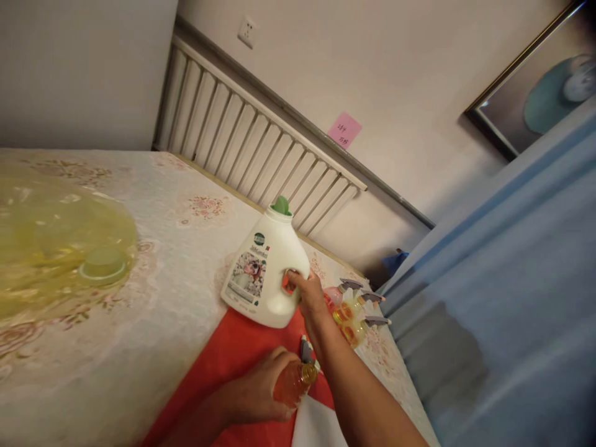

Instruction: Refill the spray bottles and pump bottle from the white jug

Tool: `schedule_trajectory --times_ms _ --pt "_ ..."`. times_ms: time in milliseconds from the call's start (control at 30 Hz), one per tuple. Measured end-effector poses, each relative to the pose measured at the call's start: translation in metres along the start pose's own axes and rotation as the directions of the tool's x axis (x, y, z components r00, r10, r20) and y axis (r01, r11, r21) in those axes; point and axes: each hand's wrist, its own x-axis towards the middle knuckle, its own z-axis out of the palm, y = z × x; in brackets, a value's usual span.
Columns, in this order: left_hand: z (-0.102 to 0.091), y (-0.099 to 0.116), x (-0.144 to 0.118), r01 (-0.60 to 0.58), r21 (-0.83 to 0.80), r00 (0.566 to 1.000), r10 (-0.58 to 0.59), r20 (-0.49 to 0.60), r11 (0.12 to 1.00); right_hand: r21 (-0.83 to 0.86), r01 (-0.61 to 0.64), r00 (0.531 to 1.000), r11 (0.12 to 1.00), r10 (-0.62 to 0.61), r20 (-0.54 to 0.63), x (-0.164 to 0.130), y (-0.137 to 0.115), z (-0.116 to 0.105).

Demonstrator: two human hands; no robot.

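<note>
Far left, a big see-through yellow container is sitting on the floral tablecloth, a round cap showing at its right edge. Pale radiator is running along the wall behind, with a socket above it. Middle: red sheet is lying on the tablecloth; white jug is standing out at its far end, mouth uncapped, green spout showing; can't tell if its base is touching the sheet. Below the jug, left hand is wrapping round a small clear bottle, tilted, no top on its yellowish neck. Grey sprayer head is lying just beyond that neck. Right hand is gripping the jug by its handle. Right of that wrist, several spray bottles with grey triggers are clustering. Pink note is sticking to the wall above. Far right, blue curtain is hanging below a framed picture.
</note>
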Motion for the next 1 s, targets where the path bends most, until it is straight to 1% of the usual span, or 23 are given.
schedule_trajectory --times_ms 100,200,267,367,467,567,700,767,833,900,1000 --pt "-0.001 0.001 -0.001 -0.003 0.007 1.0 0.003 0.007 1.0 -0.007 0.061 0.998 0.998 -0.061 -0.03 0.007 -0.031 -0.002" --pt "-0.002 0.002 -0.001 -0.001 0.018 1.0 0.001 0.007 1.0 -0.052 0.114 0.991 0.992 -0.117 -0.057 0.01 -0.062 -0.016" --pt "-0.002 0.003 -0.001 0.012 0.023 1.0 -0.012 -0.011 1.0 -0.104 0.136 0.987 0.985 -0.144 -0.069 0.007 -0.08 -0.031" --pt "-0.005 0.003 -0.002 0.049 0.006 0.998 -0.049 -0.027 0.999 -0.212 0.148 0.983 0.966 -0.167 -0.074 -0.004 -0.104 -0.059" --pt "-0.01 0.004 -0.003 0.088 -0.016 0.996 -0.088 -0.001 0.996 -0.343 0.122 0.985 0.931 -0.157 -0.076 -0.023 -0.122 -0.091" --pt "-0.015 0.005 -0.003 0.099 -0.019 0.994 -0.098 0.038 0.995 -0.468 0.071 0.988 0.881 -0.126 -0.088 -0.048 -0.134 -0.124" --pt "-0.017 0.007 -0.002 0.071 0.062 0.996 -0.074 0.051 0.996 -0.607 -0.011 0.991 0.795 -0.073 -0.114 -0.085 -0.147 -0.16" --pt "-0.017 0.007 -0.002 0.084 0.108 0.994 -0.091 0.061 0.991 -0.668 -0.05 0.993 0.742 -0.036 -0.115 -0.103 -0.153 -0.172" --pt "-0.017 0.005 -0.003 0.118 0.119 0.989 -0.127 0.069 0.986 -0.752 -0.095 0.994 0.652 0.025 -0.103 -0.119 -0.159 -0.18" --pt "-0.018 0.002 -0.003 0.138 0.093 0.988 -0.143 0.058 0.986 -0.813 -0.133 0.991 0.567 0.088 -0.101 -0.132 -0.162 -0.186" --pt "-0.018 -0.004 -0.003 0.101 -0.008 0.994 -0.101 0.037 0.995 -0.843 -0.175 0.98 0.508 0.174 -0.098 -0.148 -0.16 -0.193"
